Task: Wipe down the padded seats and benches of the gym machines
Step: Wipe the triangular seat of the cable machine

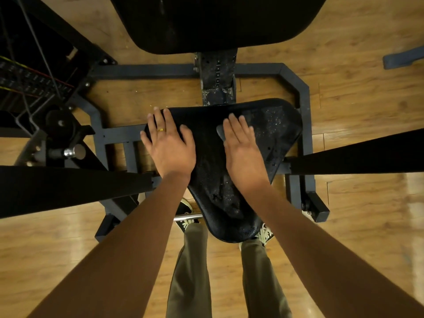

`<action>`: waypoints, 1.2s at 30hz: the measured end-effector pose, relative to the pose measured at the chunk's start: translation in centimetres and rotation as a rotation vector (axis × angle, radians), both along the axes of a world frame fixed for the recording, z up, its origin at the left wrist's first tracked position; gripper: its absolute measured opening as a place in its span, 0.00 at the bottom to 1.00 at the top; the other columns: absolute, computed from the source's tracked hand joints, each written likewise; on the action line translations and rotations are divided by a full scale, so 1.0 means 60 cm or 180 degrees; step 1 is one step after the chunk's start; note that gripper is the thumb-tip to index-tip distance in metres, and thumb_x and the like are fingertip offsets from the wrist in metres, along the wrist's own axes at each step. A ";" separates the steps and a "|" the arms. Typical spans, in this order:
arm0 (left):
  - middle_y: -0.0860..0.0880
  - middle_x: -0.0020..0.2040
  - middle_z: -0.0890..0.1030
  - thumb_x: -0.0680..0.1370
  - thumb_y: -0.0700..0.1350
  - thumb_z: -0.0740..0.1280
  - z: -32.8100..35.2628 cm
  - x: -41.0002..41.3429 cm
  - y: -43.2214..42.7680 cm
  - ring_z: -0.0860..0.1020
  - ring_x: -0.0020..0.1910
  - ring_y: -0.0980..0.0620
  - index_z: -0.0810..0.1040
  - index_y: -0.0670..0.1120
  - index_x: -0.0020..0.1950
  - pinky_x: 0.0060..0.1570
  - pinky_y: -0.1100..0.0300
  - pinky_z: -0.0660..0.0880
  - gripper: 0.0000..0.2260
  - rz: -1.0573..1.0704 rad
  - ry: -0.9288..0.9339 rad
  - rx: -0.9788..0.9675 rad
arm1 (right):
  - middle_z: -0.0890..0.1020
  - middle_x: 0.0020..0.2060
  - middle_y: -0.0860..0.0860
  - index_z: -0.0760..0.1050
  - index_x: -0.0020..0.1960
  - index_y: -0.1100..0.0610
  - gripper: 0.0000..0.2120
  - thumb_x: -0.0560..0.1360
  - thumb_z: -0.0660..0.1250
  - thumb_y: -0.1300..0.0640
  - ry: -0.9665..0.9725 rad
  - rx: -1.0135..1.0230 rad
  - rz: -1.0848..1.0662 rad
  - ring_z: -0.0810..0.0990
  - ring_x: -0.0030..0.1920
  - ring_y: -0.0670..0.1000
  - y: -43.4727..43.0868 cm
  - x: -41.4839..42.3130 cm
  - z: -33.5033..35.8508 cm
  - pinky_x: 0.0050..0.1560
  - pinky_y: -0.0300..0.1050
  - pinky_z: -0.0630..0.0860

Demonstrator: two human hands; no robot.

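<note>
both arms extended; left hand (pixel 171 143) flat on black seat (pixel 210 157), right hand (pixel 243 148) flat on dark cloth (pixel 220 132), all fingers (pixel 234 126) straight

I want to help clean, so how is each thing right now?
Seat: worn, cracked, speckled with flakes.
Left hand: flat on the seat's left corner.
Right hand: flat, pressing what looks like a dark cloth onto the seat.
Back pad: untouched.

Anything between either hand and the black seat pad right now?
Nothing blocks them. The left hand lies flat on the black triangular padded seat, at its left corner. Under the right hand a dark grey edge peeks out, perhaps a cloth.
</note>
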State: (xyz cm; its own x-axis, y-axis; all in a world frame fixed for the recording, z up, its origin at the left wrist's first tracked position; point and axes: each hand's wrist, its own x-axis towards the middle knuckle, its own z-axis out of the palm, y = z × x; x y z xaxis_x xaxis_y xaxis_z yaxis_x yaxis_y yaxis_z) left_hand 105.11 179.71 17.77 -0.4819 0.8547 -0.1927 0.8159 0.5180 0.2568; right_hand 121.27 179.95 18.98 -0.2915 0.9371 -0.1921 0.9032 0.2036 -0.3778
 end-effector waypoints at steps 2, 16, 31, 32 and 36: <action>0.45 0.80 0.58 0.83 0.53 0.51 -0.003 -0.001 -0.001 0.53 0.80 0.46 0.61 0.44 0.79 0.77 0.42 0.48 0.26 -0.0009 0.0021 0.0020 | 0.58 0.79 0.58 0.55 0.79 0.62 0.29 0.81 0.60 0.65 -0.0123 -0.0006 -0.0020 0.51 0.80 0.58 0.050 -0.011 -0.009 0.78 0.52 0.46; 0.45 0.80 0.59 0.84 0.54 0.50 -0.005 0.000 -0.002 0.53 0.80 0.46 0.61 0.44 0.79 0.77 0.42 0.48 0.26 -0.0035 0.0061 0.0040 | 0.64 0.77 0.59 0.62 0.76 0.64 0.27 0.79 0.64 0.68 0.0105 0.0021 -0.0080 0.58 0.78 0.60 -0.021 0.034 0.005 0.77 0.55 0.51; 0.44 0.80 0.59 0.84 0.54 0.49 -0.002 0.000 -0.003 0.54 0.80 0.45 0.61 0.44 0.79 0.76 0.41 0.49 0.26 -0.0060 0.0068 0.0020 | 0.59 0.79 0.57 0.58 0.79 0.62 0.27 0.81 0.60 0.68 0.0100 -0.0113 -0.0202 0.53 0.80 0.57 -0.012 0.053 0.019 0.79 0.52 0.46; 0.45 0.80 0.59 0.84 0.54 0.49 -0.003 -0.001 -0.003 0.54 0.80 0.45 0.61 0.44 0.79 0.76 0.41 0.49 0.26 -0.0058 0.0068 0.0025 | 0.59 0.79 0.57 0.58 0.78 0.62 0.27 0.81 0.59 0.68 0.0040 -0.0091 -0.0236 0.53 0.80 0.58 0.009 0.044 0.012 0.79 0.53 0.47; 0.45 0.80 0.59 0.84 0.54 0.49 -0.004 -0.002 -0.002 0.53 0.80 0.46 0.61 0.45 0.79 0.77 0.41 0.49 0.25 -0.0065 0.0084 0.0039 | 0.54 0.80 0.57 0.52 0.80 0.62 0.28 0.82 0.56 0.66 -0.0107 -0.0219 -0.0364 0.48 0.80 0.57 0.101 0.024 -0.007 0.79 0.53 0.45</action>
